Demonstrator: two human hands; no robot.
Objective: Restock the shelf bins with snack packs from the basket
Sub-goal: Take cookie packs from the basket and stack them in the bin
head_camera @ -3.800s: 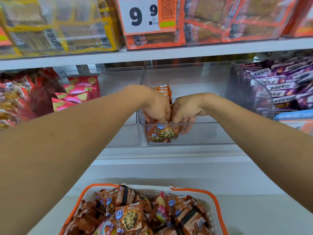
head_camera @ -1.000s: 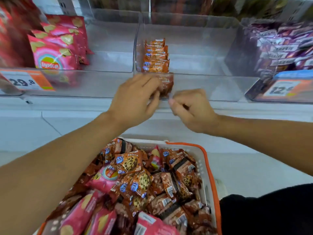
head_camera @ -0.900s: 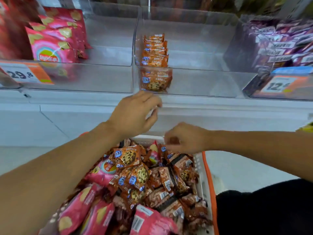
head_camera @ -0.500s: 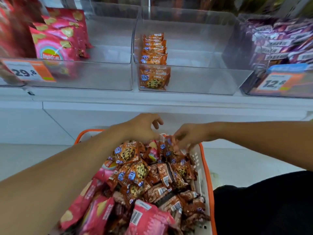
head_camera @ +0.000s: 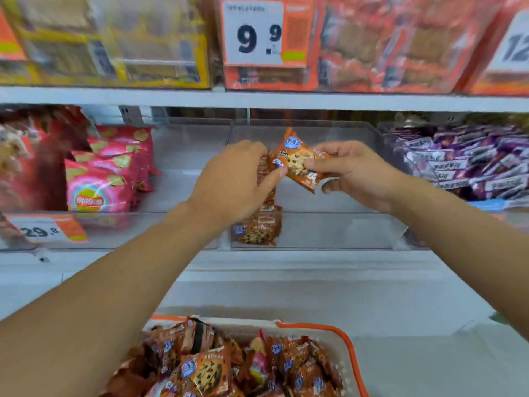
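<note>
Cookie pack, orange with a chocolate-chip picture, is held up tilted in front of the clear middle bin on the shelf. The right hand pinches its right edge between thumb and curled fingers, while the left hand touches its lower left corner with the thumb tip, its other fingers bent over the row of cookie packs standing at the left side of that bin; whether those fingers grip anything I cannot tell. Below, the white basket with an orange rim holds a heap of more such packs. Left of the middle bin stand pink chip bags, to the right purple wrapped bars. A price tag reading 9.9 hangs on the upper shelf.
</note>
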